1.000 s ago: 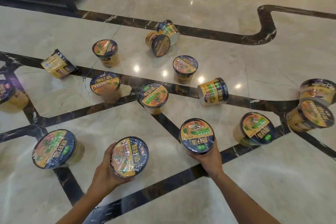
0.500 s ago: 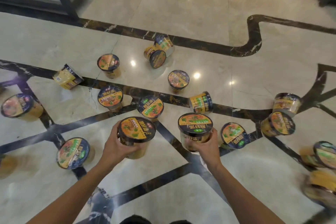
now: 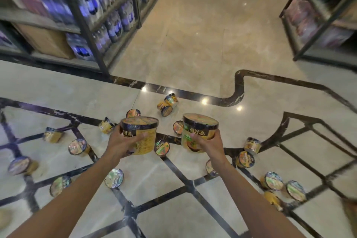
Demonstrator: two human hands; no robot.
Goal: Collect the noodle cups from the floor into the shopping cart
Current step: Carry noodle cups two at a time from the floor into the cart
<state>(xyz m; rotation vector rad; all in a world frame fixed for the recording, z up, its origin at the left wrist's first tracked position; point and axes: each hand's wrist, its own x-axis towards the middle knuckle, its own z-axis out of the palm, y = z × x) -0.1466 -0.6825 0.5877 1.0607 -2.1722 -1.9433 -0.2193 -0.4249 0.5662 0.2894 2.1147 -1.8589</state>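
Left hand: grip curled round one noodle cup, held upright above the floor. Right hand: grip curled round second cup. Remaining cups scattered on the floor below.

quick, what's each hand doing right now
Left hand: closed on a noodle cup, lifted off the floor.
Right hand: closed on another noodle cup, also lifted.

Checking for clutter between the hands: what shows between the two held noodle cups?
In the head view, between the left-hand cup and the right-hand cup shows floor with two upright noodle cups: one farther off, one nearer.
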